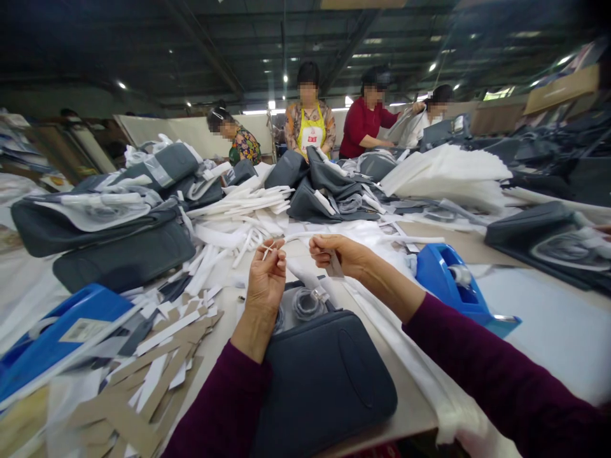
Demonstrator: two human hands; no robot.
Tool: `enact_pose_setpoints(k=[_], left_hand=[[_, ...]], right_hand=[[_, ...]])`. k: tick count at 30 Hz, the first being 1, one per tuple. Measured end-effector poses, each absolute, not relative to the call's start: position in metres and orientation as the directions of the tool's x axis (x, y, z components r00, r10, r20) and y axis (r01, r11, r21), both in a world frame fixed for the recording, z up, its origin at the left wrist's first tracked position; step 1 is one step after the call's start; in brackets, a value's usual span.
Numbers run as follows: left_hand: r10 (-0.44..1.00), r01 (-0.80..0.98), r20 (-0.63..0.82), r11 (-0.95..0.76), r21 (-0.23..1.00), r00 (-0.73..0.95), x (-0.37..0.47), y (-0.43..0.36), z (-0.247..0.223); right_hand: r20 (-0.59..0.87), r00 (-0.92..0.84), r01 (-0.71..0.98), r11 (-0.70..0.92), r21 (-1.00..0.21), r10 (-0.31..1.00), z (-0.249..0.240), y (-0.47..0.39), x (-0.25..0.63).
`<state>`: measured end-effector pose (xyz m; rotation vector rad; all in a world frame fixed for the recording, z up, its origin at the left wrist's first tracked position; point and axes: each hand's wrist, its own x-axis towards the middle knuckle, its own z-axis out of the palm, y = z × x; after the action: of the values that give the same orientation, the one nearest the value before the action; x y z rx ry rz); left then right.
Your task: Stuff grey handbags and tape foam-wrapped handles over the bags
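My left hand [265,275] is raised over the work table, thumb and fingertips pinched on a thin white strip [268,249]. Close to its right, my right hand [342,256] is closed, with a small translucent strip [336,266] hanging below its fingers. A white foam tube [305,236] shows between and behind the two hands; whether either hand touches it I cannot tell. Below them lies a dark blue-grey zipped bag [329,375], partly hidden by my left forearm. A coiled grey cable [308,304] in clear plastic sits at its far edge.
Blue tape dispensers stand at right [446,280] and left [71,321]. Cardboard and white strips [162,362] litter the left side. Dark bags [124,248], foam tubes [248,203] and white foam sheets [449,172] are piled beyond. Several co-workers stand across the table, one in a yellow apron [312,133].
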<state>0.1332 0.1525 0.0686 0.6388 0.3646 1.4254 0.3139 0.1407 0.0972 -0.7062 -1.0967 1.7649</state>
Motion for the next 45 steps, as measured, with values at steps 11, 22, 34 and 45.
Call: enact_pose_setpoints(k=[11,22,34,45], left_hand=[[0.949,0.464,0.297,-0.217,0.859,-0.107,0.131,0.153,0.054],[0.996,0.742,0.047,-0.092,0.664,0.082,0.124,0.167,0.040],[0.881,0.724,0.454,-0.397,0.564,0.129,0.131,0.153,0.052],[0.823,0.850,0.467,-0.469,0.241,0.322,0.135,0.148,0.054]], right_hand=[[0.102,-0.073,-0.009,0.101,-0.995,0.992,0.136,0.177,0.321],[0.007,0.001,0.299,0.007,-0.954,1.000,0.112,0.205,0.288],[-0.077,-0.024,0.269,-0.067,-0.961,0.997,0.073,0.219,0.298],[-0.175,-0.117,0.285,-0.135,-0.949,0.978,0.046,0.222,0.293]])
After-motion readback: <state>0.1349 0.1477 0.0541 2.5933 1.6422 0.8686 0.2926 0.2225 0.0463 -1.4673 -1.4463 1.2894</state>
